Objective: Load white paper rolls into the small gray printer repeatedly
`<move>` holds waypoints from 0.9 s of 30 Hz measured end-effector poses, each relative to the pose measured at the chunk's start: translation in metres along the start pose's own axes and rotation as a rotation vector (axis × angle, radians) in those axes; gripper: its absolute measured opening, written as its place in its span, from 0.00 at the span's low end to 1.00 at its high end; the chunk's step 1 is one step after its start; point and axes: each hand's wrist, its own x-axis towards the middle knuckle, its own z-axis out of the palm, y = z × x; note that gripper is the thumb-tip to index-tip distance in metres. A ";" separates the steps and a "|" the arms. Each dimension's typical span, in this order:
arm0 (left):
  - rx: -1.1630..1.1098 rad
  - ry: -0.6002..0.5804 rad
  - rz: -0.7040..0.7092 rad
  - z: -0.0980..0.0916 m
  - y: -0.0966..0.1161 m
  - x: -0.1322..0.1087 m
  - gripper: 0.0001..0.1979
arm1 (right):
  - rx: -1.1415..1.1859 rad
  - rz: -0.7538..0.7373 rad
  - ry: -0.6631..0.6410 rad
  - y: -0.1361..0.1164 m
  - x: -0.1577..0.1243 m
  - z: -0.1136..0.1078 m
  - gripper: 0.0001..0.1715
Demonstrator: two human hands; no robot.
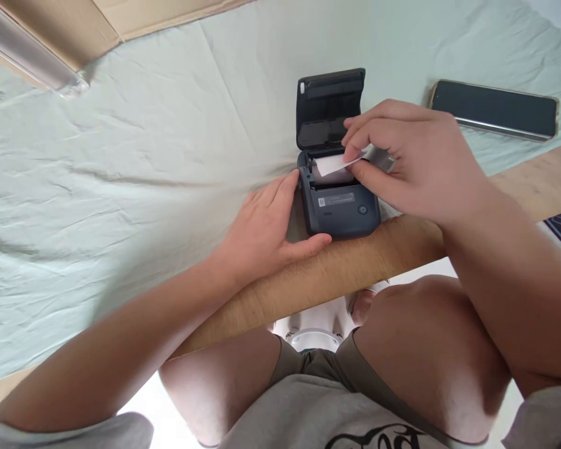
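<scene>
A small dark portable printer (341, 212) lies near the front edge of the table, its lid (331, 106) swung up and back. In its bay sits a roll of white paper (330, 166), the loose end lifted. My right hand (402, 156) pinches that paper end between thumb and fingers above the bay. My left hand (273, 227) rests against the printer's left side, fingers stretched out and thumb along its front edge. The far side of the roll is hidden behind my right fingers.
A phone (495, 109) with a dark screen lies at the right. Pale green cloth (168, 125) covers most of the table, with a bare wooden edge (271, 299) in front. Cardboard (144, 15) and a clear plastic-looking piece (37, 53) are at the upper left.
</scene>
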 end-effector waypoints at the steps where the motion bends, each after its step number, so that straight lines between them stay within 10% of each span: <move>1: -0.010 0.014 0.007 0.001 -0.001 0.000 0.61 | 0.003 -0.015 0.005 0.000 -0.001 -0.001 0.08; 15: 0.121 0.043 0.167 0.002 0.003 -0.003 0.28 | 0.030 -0.068 0.185 0.003 -0.017 -0.002 0.05; 21: 0.103 0.052 0.196 0.001 0.000 -0.005 0.26 | -0.030 0.090 0.107 0.036 -0.024 0.002 0.43; 27: 0.115 0.007 0.154 -0.002 0.000 -0.004 0.27 | 0.038 0.141 -0.021 0.026 -0.012 0.008 0.54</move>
